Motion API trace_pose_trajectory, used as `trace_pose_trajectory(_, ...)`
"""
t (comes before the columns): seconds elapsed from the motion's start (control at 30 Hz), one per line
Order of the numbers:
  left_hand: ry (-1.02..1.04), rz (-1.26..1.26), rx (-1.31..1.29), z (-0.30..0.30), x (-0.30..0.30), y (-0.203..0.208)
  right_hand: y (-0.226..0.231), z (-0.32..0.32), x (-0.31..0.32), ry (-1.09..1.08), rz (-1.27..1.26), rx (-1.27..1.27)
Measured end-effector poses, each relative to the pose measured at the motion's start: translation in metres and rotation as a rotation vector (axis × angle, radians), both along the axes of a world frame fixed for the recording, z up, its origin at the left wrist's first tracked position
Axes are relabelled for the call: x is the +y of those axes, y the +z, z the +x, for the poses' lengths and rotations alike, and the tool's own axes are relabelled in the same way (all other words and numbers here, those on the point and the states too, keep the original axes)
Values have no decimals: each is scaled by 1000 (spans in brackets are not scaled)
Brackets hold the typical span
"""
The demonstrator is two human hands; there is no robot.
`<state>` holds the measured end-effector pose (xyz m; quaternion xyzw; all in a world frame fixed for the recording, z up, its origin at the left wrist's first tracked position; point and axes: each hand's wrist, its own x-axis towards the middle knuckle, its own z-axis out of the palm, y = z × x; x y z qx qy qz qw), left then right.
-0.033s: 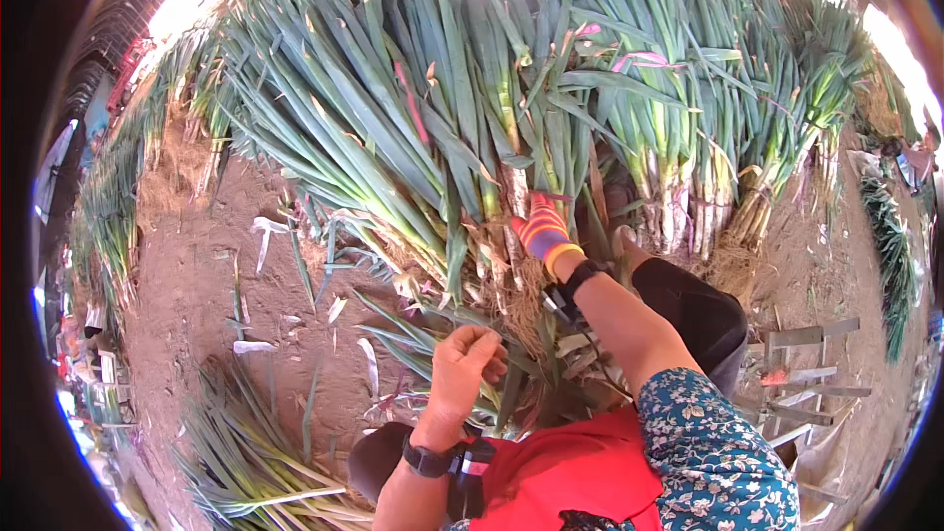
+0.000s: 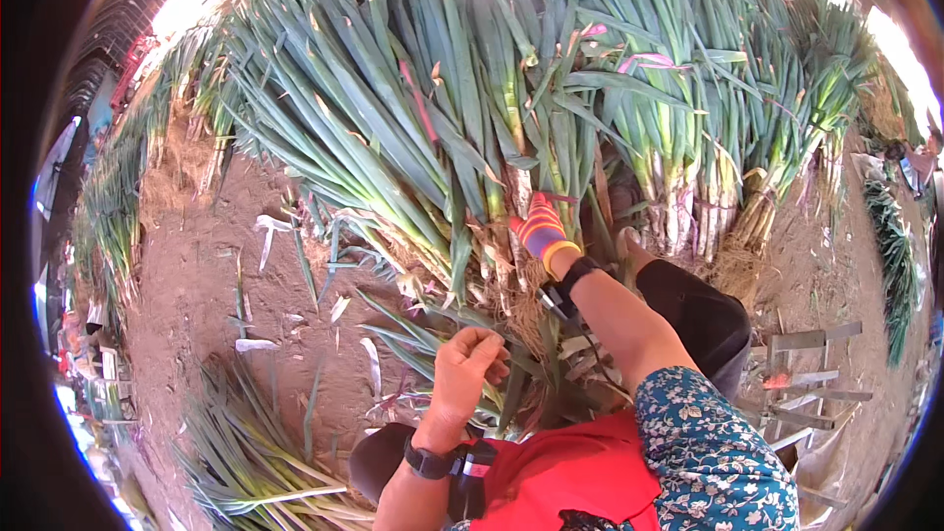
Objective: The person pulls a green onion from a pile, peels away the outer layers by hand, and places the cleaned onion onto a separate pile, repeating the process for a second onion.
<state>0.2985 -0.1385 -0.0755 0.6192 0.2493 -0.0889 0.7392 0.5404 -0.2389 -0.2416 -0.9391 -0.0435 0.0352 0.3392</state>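
Observation:
My right hand (image 2: 541,229), in a striped red, orange and purple glove, is closed around the pale lower stalks of a leek (image 2: 518,187) at the front of a large standing heap. Its fingertips are partly hidden by the stalks. Brown stringy roots (image 2: 526,320) hang just below this hand. Lower and to the left, my bare left hand (image 2: 467,371) is raised with its fingers curled inward. Its palm faces away, so whatever it may hold is hidden. Beneath it, several loose leek leaves (image 2: 408,334) lie on the ground.
Upright leek bundles (image 2: 674,138), some tied with pink ribbon (image 2: 649,61), stretch across the far side. Another pile of leeks (image 2: 251,442) lies at lower left. Metal slats (image 2: 806,374) are at the right, beside my bent knee (image 2: 693,315). White scraps (image 2: 258,345) litter the dirt.

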Motion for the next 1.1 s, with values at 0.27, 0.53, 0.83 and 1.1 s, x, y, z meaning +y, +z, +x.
trace_pose_trajectory(0.27, 82, 16, -57, 2, 11, 4, 80, -52, -30, 348, 1073, 118)
trace_pose_trajectory(0.53, 138, 25, -221, 5, 3, -1, 84, -135, -50, -254, 1227, 874)
trace_pose_trajectory(0.83, 226, -1, -478, 28, -6, -11, 156, -226, -123, 454, 1203, 933)
trace_pose_trajectory(1.1, 248, -407, -573, -8, 14, 44, 125, -212, -115, 720, 732, 558)
